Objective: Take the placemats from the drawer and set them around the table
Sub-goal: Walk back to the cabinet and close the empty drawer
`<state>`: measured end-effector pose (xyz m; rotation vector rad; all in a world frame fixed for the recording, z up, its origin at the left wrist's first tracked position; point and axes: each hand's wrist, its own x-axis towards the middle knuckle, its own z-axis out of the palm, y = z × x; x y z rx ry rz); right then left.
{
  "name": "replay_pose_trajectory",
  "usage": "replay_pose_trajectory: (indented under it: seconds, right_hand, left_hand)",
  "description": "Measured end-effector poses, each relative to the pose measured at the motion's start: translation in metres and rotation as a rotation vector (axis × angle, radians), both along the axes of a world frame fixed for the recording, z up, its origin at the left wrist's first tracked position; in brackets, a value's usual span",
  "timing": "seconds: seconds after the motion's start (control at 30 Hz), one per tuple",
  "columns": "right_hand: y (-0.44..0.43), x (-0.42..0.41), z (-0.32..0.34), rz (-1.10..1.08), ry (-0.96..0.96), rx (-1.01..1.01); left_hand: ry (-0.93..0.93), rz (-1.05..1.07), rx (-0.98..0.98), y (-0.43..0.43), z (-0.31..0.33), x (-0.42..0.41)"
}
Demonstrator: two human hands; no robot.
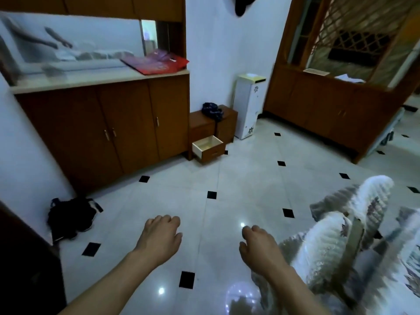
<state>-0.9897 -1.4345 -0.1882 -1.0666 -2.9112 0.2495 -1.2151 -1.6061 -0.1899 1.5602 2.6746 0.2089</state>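
A small brown drawer unit [212,123] stands against the far wall, and its bottom drawer [208,148] is pulled out; the white inside looks bare. My left hand [161,235] and my right hand [258,243] hang over the tiled floor in the foreground, fingers loosely curled, holding nothing. No placemat is visible. At the right a blurred white-and-grey patterned cloth [336,242] drapes over furniture, possibly the table or a chair.
A long wooden cabinet [102,128] with a pale counter lines the left wall, red folders [156,62] on top. A dark bag [70,217] lies on the floor. A white floral bin [248,108] and a lattice wooden partition [329,105] stand further right.
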Motion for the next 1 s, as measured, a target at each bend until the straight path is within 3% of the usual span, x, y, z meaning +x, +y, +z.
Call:
replay_pose_trajectory:
  seconds: [0.3, 0.53, 0.83, 1.0]
  right_hand:
    - [0.165, -0.130, 0.020, 0.080, -0.006, 0.003]
    - [0.276, -0.226, 0.009, 0.068, -0.025, -0.007]
    - [0.431, -0.352, 0.000, -0.078, -0.080, 0.010]
    - [0.510, -0.389, 0.000, -0.154, -0.065, -0.018]
  left_hand:
    - [0.029, 0.122, -0.058, 0.144, 0.020, -0.104]
    - [-0.013, 0.143, -0.063, 0.250, -0.004, -0.202]
    - [0.018, 0.000, -0.071, 0.437, -0.011, -0.360]
    - [0.017, -0.085, -0.082, 0.547, -0.001, -0.408]
